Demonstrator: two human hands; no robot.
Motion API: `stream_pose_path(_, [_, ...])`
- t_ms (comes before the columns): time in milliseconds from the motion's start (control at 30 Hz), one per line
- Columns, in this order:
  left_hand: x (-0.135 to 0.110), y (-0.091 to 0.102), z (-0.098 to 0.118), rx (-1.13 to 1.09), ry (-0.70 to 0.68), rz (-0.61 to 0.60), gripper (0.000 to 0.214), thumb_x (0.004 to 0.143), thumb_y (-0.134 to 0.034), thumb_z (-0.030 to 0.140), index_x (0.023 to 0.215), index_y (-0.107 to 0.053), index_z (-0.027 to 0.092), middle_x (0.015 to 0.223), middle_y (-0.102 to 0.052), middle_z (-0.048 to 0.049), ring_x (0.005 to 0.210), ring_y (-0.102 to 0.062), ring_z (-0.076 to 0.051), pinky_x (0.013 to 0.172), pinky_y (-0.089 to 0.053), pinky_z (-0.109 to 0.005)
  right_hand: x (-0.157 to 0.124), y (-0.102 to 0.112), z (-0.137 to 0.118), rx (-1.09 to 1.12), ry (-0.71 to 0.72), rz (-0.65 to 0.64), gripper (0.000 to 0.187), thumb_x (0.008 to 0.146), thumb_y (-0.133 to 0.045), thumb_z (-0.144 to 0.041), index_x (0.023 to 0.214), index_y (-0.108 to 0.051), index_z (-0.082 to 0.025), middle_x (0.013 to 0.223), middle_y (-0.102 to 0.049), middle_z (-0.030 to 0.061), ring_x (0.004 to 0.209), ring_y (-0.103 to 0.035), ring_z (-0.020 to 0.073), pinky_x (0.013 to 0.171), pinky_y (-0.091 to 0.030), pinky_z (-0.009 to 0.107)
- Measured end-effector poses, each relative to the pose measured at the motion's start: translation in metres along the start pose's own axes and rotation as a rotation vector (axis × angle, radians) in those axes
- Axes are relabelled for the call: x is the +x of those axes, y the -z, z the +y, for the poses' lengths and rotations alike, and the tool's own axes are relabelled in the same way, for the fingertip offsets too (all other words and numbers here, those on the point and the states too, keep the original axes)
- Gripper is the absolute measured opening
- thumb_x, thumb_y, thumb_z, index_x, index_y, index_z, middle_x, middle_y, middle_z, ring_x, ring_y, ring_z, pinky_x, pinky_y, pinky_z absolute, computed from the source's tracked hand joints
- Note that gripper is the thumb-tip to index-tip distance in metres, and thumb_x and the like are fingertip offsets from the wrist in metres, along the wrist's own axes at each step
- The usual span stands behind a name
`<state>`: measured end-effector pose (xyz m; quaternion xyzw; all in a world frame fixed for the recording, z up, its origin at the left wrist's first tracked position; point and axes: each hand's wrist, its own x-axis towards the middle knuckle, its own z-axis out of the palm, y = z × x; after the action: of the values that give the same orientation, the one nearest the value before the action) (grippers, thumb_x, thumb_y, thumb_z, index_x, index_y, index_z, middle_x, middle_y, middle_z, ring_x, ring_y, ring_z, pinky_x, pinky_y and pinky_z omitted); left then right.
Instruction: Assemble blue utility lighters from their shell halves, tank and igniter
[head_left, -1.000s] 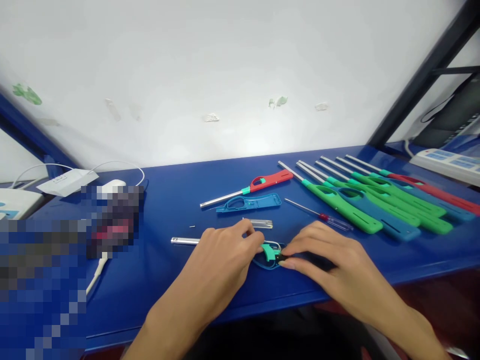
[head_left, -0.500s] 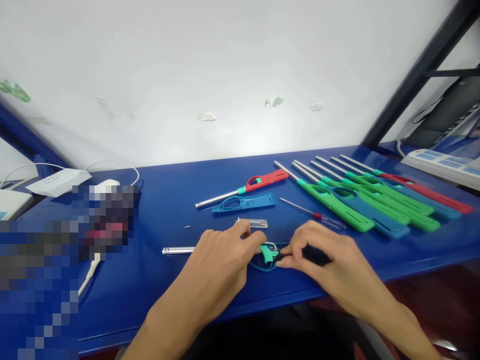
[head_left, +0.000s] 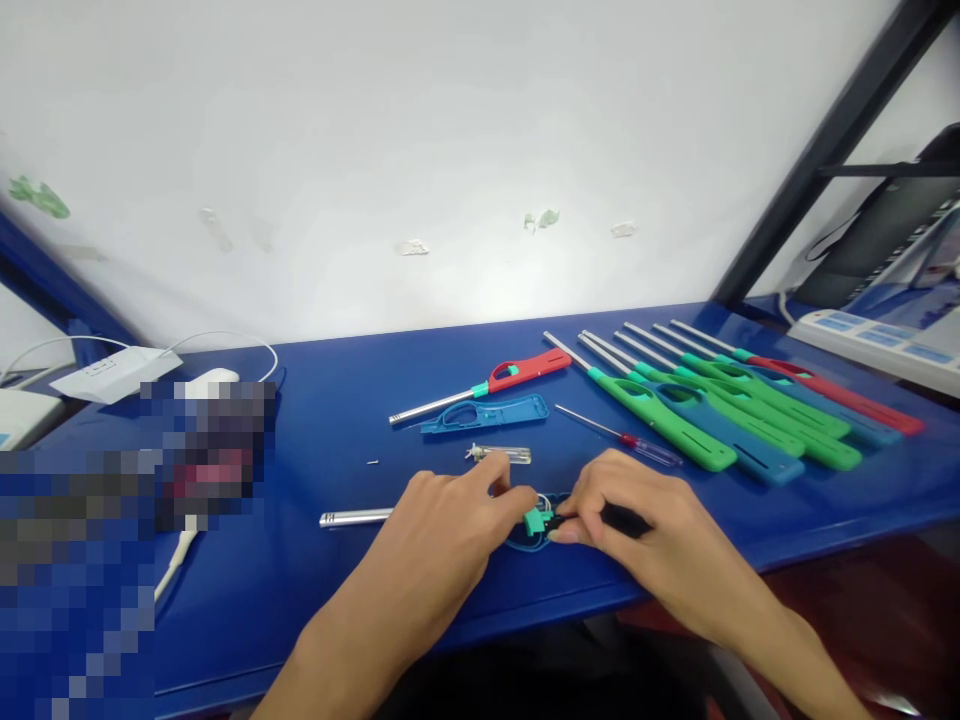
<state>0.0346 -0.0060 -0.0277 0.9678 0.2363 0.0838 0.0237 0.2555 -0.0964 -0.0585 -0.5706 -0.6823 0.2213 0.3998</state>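
An opened blue lighter casing half (head_left: 527,546) lies near the table's front edge, its metal tube (head_left: 352,517) sticking out leftward. My left hand (head_left: 442,530) is closed over it, thumb and forefinger at the green trigger (head_left: 534,521). From the right, my right hand (head_left: 645,510) pinches a small black part beside the trigger; the fingers mostly hide it. Thin white wire loops above the trigger. Behind the hands lie a clear fuel tank (head_left: 506,454) and the other blue casing half (head_left: 495,412). A tiny screw (head_left: 373,462) rests to their left.
A red lighter (head_left: 531,368) lies at the back. Several green, blue and red lighters (head_left: 667,420) form a row on the right, beside a screwdriver (head_left: 649,448). Power strip (head_left: 885,345) at far right; white cables and a pixelated patch at left.
The view has shifted slightly, so everything on the table sits a little lower. Both hands keep their grip, and the green trigger looks slightly tilted compared with before.
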Motion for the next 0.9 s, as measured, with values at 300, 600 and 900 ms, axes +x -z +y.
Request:
stream_pose_path(300, [0.0036, 0.0011, 0.0011, -0.005, 0.083, -0.078, 0.049, 0.094, -0.038, -0.004, 0.118, -0.061, 0.032, 0.111, -0.064, -0.0002, 0.072, -0.067, -0.020, 0.058, -0.033, -0.030, 0.0007, 0.0013, -0.0016, -0.056, 0.037, -0.012, 0.026, 0.100, -0.068, -0.024, 0.076, -0.057, -0.025, 0.089, -0.069, -0.0023, 0.087, -0.065, 0.0163, 0.079, -0.052, 0.029])
stream_pose_path(600, [0.0044, 0.0011, -0.0004, -0.106, 0.115, -0.070, 0.049, 0.093, -0.039, -0.004, 0.117, -0.062, 0.032, 0.108, -0.062, 0.0005, 0.075, -0.067, -0.019, 0.058, -0.033, -0.029, -0.0030, -0.0021, 0.0008, -0.051, 0.127, 0.018, 0.023, 0.101, -0.063, -0.013, 0.082, -0.057, -0.025, 0.096, -0.074, -0.0036, 0.086, -0.069, 0.0143, 0.080, -0.053, 0.027])
stream_pose_path(900, [0.0028, 0.0023, -0.0016, -0.180, 0.079, -0.038, 0.047, 0.095, -0.041, -0.004, 0.119, -0.066, 0.029, 0.114, -0.065, -0.0020, 0.084, -0.070, -0.020, 0.065, -0.041, -0.029, -0.0052, -0.0030, 0.0004, -0.194, 0.310, 0.100, 0.023, 0.102, -0.059, -0.010, 0.084, -0.057, -0.024, 0.094, -0.073, -0.0006, 0.087, -0.069, 0.0164, 0.080, -0.052, 0.030])
